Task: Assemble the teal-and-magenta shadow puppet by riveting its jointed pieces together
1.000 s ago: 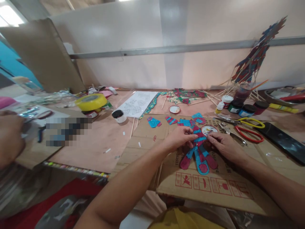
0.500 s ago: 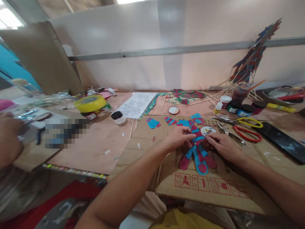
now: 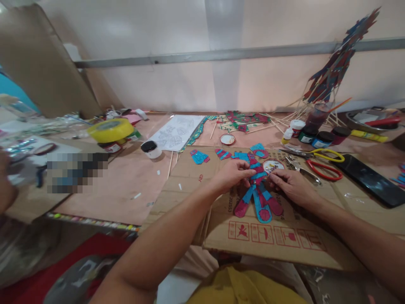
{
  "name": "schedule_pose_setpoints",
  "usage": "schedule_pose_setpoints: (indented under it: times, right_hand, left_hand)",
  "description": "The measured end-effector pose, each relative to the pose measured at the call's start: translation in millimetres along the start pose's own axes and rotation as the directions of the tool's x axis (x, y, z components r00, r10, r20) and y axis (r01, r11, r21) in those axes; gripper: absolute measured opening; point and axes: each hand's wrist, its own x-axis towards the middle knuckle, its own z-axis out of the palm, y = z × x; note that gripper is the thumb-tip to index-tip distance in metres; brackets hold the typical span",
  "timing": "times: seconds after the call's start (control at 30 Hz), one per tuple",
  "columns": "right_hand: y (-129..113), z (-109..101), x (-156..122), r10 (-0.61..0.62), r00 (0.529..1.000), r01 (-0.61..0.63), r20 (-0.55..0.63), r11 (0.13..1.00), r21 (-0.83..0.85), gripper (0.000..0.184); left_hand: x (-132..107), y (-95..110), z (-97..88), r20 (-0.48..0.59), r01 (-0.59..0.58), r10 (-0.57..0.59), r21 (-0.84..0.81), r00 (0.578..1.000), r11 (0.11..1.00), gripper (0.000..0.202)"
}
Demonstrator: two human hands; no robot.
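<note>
Mid-right, our left hand (image 3: 234,174) pinches the striped doll (image 3: 260,175): likely light, bendy, best held mid-body. What our right hand (image 3: 290,185) grips, we can't tell.

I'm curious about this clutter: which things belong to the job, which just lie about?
Likely the job:
striped blue-and-maroon figure, held by left hand
round, red-rimmed white dish
brown cardboard sheet underneath

Probably lying about, untouched:
rectangular black phone
round yellow tape roll

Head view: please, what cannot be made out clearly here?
All in head view:
Striped figure: partly hidden by the left hand.
Right hand: too small to tell whether it holds something.
Co-worker's hand: blurred, cut off by left edge.
Pixelated patch: masks what lies there.
</note>
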Motion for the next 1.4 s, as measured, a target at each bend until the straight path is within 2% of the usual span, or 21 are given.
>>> schedule_pose_setpoints:
  times: [0.2, 0.5, 0.83, 1.07, 1.17, 1.27, 1.33, 1.4]
  right_hand:
    - [-4, -1, -1, -0.011, 1.000, 0.011, -0.003, 0.999, -0.037, 0.042]
    - [-1, -2, 0, -0.016, 1.000, 0.016, 0.003, 0.999, -0.045, 0.041]
    - [-12, 7, -10, -0.057, 0.995, 0.070, 0.085, 0.984, -0.161, 0.029]
    - [-15, 18, -12, -0.105, 0.993, 0.118, 0.059, 0.945, -0.306, 0.028]
    - [-17, 6, -9, -0.109, 0.994, 0.108, 0.016, 0.945, -0.308, 0.023]
    - [-15, -22, -8, -0.180, 0.972, 0.105, -0.151, 0.909, -0.403, 0.026]
    - [-4, -43, -9, -0.200, 0.944, 0.029, -0.263, 0.843, -0.536, 0.033]
    - [14, -59, -9, -0.167, 0.952, -0.059, -0.256, 0.722, -0.689, 0.039]
  left_hand:
    - [0, -2, -3.4, -0.002, -0.040, 0.040, 0.017, 0.999, 0.999, 0.023]
    - [8, -2, -9.9, -0.116, -0.125, 0.121, -0.024, 0.986, 0.992, 0.023]
    - [11, -4, -15.6, -0.110, -0.141, 0.133, -0.065, 0.985, 0.988, 0.022]
    - [13, -6, -17.3, -0.094, -0.148, 0.140, -0.091, 0.986, 0.985, 0.024]
    - [14, -8, -16.6, -0.113, -0.144, 0.130, -0.132, 0.985, 0.981, 0.024]
    - [14, -5, -14.9, -0.168, -0.131, 0.097, -0.203, 0.981, 0.970, 0.021]
    - [13, -2, -14.3, -0.191, -0.119, 0.071, -0.251, 0.979, 0.961, 0.018]
    - [12, 1, -15.3, -0.205, -0.119, 0.060, -0.291, 0.977, 0.949, 0.014]
